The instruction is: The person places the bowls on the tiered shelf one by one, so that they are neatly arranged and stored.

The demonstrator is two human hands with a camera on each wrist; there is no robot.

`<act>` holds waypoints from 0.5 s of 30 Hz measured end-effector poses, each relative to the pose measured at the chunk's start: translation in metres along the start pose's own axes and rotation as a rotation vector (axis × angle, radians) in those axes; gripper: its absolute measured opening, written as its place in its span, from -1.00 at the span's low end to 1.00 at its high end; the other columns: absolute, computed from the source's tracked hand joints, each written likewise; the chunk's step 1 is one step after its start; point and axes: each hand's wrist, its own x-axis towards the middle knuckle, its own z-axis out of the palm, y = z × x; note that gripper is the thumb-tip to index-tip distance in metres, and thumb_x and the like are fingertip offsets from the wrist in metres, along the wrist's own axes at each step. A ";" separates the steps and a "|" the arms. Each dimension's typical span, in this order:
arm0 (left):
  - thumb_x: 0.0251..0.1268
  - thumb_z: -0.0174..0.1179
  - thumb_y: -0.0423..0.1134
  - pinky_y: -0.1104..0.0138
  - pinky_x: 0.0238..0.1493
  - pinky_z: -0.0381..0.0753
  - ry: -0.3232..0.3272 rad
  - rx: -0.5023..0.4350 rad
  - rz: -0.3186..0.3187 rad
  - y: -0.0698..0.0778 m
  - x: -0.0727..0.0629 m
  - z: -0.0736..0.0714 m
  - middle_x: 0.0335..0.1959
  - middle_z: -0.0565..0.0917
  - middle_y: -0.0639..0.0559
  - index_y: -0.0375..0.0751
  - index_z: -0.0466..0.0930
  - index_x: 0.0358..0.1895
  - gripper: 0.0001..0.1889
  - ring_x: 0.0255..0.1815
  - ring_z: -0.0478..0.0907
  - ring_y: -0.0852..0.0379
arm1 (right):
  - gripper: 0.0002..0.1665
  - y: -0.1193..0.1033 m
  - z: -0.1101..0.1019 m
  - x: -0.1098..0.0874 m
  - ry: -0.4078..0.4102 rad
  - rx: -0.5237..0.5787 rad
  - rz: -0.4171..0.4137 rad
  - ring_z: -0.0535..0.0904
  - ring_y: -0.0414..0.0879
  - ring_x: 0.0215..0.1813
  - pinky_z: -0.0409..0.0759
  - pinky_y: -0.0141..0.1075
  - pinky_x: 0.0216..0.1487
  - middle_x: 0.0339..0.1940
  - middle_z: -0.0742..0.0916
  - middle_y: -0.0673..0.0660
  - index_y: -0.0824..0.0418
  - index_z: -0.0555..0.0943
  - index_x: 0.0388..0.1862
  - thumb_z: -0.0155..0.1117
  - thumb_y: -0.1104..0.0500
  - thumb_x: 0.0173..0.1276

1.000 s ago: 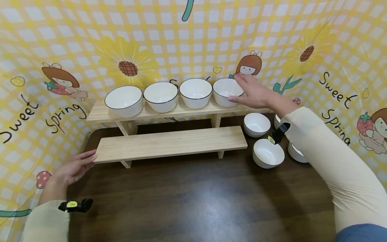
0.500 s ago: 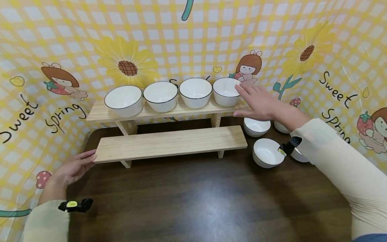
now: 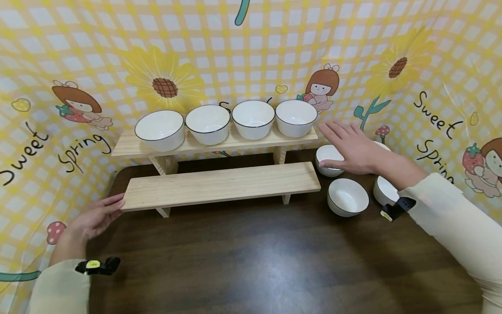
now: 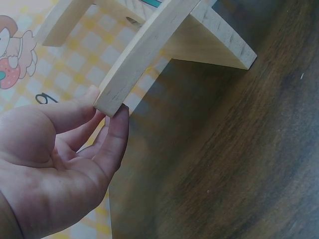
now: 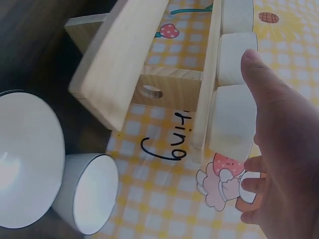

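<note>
Bowls [image 3: 252, 120] line the upper shelf [image 3: 127, 144] to its right edge, beside which the right hand [image 3: 353, 148], fingers straight and empty, could topple the last by swinging inward, while tugging by the left hand [image 3: 94, 218], pinching the near left corner of the lower shelf [image 3: 221, 186], could jolt them

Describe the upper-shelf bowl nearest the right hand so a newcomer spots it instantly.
Find the two wooden shelves, then the upper shelf. Four white dark-rimmed bowls stand there in a row. Take the right-end bowl: it alone has a neighbour only on its left.
</note>
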 end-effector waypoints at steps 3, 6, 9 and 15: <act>0.53 0.13 -0.40 0.48 -0.12 0.66 0.002 0.000 0.000 0.000 0.000 0.000 -0.20 0.74 0.25 0.16 0.82 -0.21 -0.66 -0.16 0.65 0.36 | 0.12 0.002 0.004 -0.009 0.000 0.015 0.009 -0.02 0.35 0.60 -0.08 0.36 0.50 0.60 0.19 0.41 0.27 0.02 0.66 0.35 -0.21 0.40; 0.52 0.14 -0.40 0.48 -0.11 0.66 0.012 0.003 -0.003 0.000 0.001 0.000 -0.20 0.74 0.25 0.17 0.82 -0.21 -0.66 -0.17 0.65 0.36 | 0.12 0.004 0.007 -0.017 -0.001 0.034 0.026 -0.03 0.34 0.61 -0.12 0.38 0.50 0.61 0.17 0.40 0.25 0.01 0.67 0.35 -0.21 0.41; 0.52 0.15 -0.38 0.47 -0.11 0.66 0.013 0.005 -0.009 0.000 0.000 0.000 -0.20 0.74 0.26 0.17 0.82 -0.21 -0.68 -0.16 0.65 0.36 | 0.13 0.006 0.011 -0.025 0.002 0.046 0.049 -0.04 0.35 0.61 -0.13 0.38 0.51 0.61 0.16 0.40 0.25 0.02 0.67 0.35 -0.21 0.40; 0.52 0.15 -0.38 0.47 -0.10 0.66 0.005 0.002 -0.013 0.000 0.000 0.000 -0.20 0.75 0.24 0.16 0.82 -0.21 -0.68 -0.16 0.65 0.36 | 0.13 0.012 0.018 -0.040 -0.024 0.084 0.105 -0.10 0.36 0.63 -0.21 0.38 0.52 0.63 0.12 0.39 0.26 0.00 0.67 0.34 -0.21 0.42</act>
